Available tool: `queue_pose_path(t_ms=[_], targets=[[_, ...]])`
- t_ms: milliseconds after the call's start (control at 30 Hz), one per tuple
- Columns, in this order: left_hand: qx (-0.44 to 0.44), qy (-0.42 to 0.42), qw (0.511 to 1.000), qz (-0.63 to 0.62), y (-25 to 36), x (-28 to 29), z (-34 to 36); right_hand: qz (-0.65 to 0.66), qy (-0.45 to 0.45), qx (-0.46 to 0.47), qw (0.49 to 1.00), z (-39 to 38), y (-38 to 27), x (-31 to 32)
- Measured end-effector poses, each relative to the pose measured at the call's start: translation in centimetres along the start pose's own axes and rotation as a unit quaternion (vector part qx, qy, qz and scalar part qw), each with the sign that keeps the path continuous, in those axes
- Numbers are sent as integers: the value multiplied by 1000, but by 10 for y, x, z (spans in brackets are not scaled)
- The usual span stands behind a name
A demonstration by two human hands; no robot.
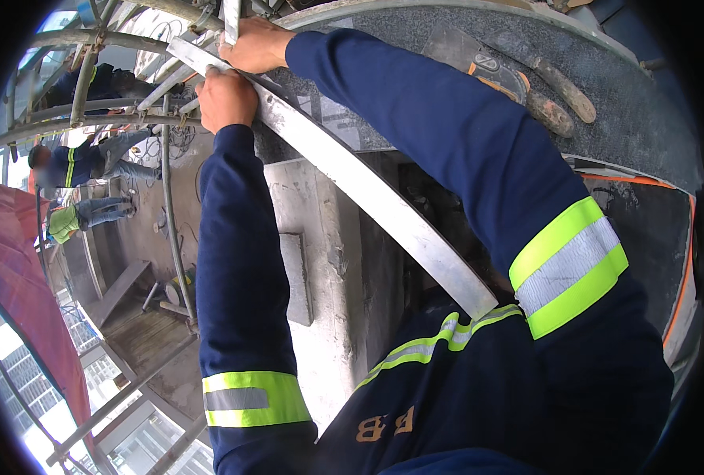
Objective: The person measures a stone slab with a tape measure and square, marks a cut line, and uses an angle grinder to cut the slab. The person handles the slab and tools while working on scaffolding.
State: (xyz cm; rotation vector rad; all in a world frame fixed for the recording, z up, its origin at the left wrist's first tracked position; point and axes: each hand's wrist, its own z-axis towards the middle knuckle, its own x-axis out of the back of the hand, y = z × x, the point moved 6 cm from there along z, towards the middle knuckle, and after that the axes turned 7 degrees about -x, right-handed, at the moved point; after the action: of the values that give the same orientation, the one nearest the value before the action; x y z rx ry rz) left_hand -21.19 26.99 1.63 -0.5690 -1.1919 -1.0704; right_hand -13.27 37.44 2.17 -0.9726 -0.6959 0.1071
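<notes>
A long, flat silvery metal bar (384, 204) runs slantwise from the upper left down to my chest. Near its far end, my left hand (227, 98) is closed around the bar's lower edge. Just beyond it, my right hand (255, 46) is closed at the foot of a narrower pale metal strip (232, 22), which leaves the picture at the top. My right fingers lie close against the long bar, and their tips are partly hidden. Both hands are bare, with dark blue sleeves behind them.
On the dark ledge at right lie trowels with worn handles (564, 89) and an orange-and-black tool (501, 77). Scaffold pipes (170, 214) stand at left, with a reddish sheet (27, 261). Several people work below, one in a green top (64, 224). A concrete wall (308, 190) lies beneath me.
</notes>
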Motion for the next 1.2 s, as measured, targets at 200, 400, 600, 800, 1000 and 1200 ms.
queue_pose_path(t_ms=[200, 400, 600, 800, 1000, 1200], targets=[[0, 11, 1000, 6, -4, -6, 5, 12, -100, -11, 995, -28, -8, 23], [53, 8, 998, -11, -3, -4, 9, -33, -101, -26, 994, -114, -25, 69], [47, -6, 999, -7, 0, -5, 6, -150, -25, 248, 957, -215, -42, 117], [18, 4, 1000, 8, -21, -14, 9, -16, -186, 14, 982, -271, -47, 147], [50, 30, 998, -16, 8, 5, -1, -106, 79, 225, 965, -193, -81, 162], [43, 35, 998, -18, 4, 10, -4, 76, -10, -25, 997, -40, -12, 57]])
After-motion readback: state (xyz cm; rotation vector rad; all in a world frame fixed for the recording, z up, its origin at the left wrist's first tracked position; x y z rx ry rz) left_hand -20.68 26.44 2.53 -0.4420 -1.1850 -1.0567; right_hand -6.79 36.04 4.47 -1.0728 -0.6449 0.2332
